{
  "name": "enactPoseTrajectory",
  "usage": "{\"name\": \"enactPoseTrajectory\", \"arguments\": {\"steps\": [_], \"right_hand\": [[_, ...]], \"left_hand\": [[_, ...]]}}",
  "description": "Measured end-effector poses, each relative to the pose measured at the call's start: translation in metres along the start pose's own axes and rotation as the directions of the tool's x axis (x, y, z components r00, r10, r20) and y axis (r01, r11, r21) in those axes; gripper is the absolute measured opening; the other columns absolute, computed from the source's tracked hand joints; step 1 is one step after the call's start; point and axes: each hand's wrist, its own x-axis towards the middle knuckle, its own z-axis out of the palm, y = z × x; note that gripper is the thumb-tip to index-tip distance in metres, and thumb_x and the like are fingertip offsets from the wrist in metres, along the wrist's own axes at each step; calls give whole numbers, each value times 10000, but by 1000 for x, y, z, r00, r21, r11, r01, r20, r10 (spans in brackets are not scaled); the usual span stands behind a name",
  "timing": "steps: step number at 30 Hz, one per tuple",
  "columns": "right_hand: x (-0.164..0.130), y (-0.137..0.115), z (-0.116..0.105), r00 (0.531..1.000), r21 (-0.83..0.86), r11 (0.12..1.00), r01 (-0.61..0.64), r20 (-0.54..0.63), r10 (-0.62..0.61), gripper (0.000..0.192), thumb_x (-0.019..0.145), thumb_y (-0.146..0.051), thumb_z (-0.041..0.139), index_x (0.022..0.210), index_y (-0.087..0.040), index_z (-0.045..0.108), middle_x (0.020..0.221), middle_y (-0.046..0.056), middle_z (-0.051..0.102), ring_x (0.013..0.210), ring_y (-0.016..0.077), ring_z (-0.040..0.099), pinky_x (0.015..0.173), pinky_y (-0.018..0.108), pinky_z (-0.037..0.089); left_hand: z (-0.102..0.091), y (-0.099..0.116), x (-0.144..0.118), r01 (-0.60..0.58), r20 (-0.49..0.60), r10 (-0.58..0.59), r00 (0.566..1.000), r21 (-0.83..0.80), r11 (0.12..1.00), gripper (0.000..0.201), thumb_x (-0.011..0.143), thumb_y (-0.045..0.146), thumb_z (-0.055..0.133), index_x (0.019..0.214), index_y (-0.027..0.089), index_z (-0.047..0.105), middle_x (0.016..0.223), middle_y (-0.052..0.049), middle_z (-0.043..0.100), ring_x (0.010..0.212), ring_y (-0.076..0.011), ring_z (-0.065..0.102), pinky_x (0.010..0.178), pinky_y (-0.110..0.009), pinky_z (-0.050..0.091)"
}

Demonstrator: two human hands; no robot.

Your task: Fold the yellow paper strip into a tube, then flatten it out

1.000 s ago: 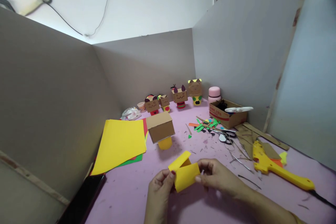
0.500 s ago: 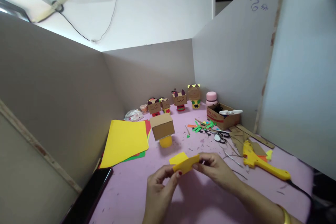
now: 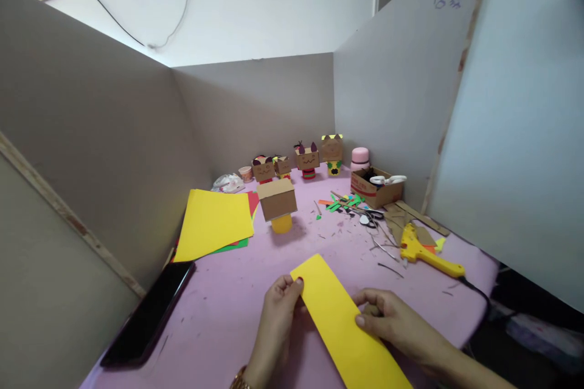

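A long yellow paper strip point(image 3: 335, 319) lies slanted between my two hands, its lower end cut off by the bottom of the view. My left hand point(image 3: 281, 304) pinches the strip's left edge near its top end, thumb on the upper face. On the right edge, about midway down, my right hand point(image 3: 381, 319) grips it between thumb and fingers. Beyond the strip stands a cardboard box point(image 3: 277, 202) on a short yellow base point(image 3: 281, 223). No other thing touches my hands.
Yellow sheets point(image 3: 216, 222) and a black phone point(image 3: 150, 316) are on the left. To the right lie a yellow glue gun point(image 3: 426, 250), scissors point(image 3: 371, 217), paper scraps point(image 3: 344, 203) and an open carton point(image 3: 376, 191). Cardboard figures point(image 3: 308, 161) line the back, near a pink bottle point(image 3: 360, 158).
The yellow paper was seen narrow and foreshortened, with another yellow piece behind it; now a long strip shows its broad face toward me. My view has tilted down.
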Motion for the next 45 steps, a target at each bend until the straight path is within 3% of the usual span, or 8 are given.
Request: {"name": "enactPoseTrajectory", "arguments": {"steps": [4,7,11,15,18,22,29,45], "right_hand": [[3,11,-1,988,-267,963,28,-137,-66,267,726,-177,553,991,-150,558,542,-87,411,478,87,396,463,219,285],[1,11,-3,949,-632,764,126,-148,-279,250,812,-230,482,1034,-181,583,713,8,613,657,162,576,604,281,450],[2,20,-6,732,-913,41,406,298,-613,420,860,-348,463,1234,-157,490,1251,116,589,1109,241,562,854,342,494],[8,25,-3,552,-731,-495,470,681,-481,373,932,-385,340,1162,-180,551,1120,12,675,941,155,660,660,261,519],[11,26,-1,524,-728,-531,435,684,-508,394,956,-362,270,1133,-182,573,1078,-11,697,911,125,658,632,266,485],[12,33,-2,489,-750,-504,428,661,-569,347,933,-417,335,974,-222,620,1012,-37,725,910,117,640,680,278,452],[11,33,-2,484,-723,-538,432,690,-539,410,960,-342,252,1117,-162,585,1046,-2,713,910,133,643,646,295,457],[-10,25,-7,572,-689,-538,486,716,-400,497,922,-441,288,1242,-121,494,1229,60,578,1033,195,625,694,348,567]], "left_hand": [[-8,-28,17,19,0,-20,1000,144,989,219,764,365,532,684,200,411,611,38,513,551,-111,529,541,-243,430],[-14,-33,26,-23,-24,32,999,312,950,225,755,347,543,646,207,404,560,61,478,511,-110,503,504,-233,397],[-20,-30,31,-70,-34,102,994,506,860,222,779,349,501,618,214,430,507,59,474,485,-140,513,476,-258,395],[-20,-23,22,-149,-84,268,960,656,740,275,811,341,458,1003,161,535,960,-96,630,891,-246,594,807,-419,461],[-14,-22,14,-342,189,337,922,805,485,477,870,349,357,1312,171,379,1437,-129,353,1331,-249,274,1096,-496,180],[-4,-24,8,-631,656,-84,750,748,206,591,884,510,275,1404,234,218,1500,-52,219,1381,-220,156,1100,-544,141],[-8,-16,18,-553,557,-51,829,830,74,571,905,487,201,1409,219,190,1505,-32,172,1380,-173,148,1110,-470,190],[-14,-22,34,-531,530,30,847,847,21,540,907,454,216,1404,244,208,1496,-17,232,1370,-189,203,1098,-528,187]]}}
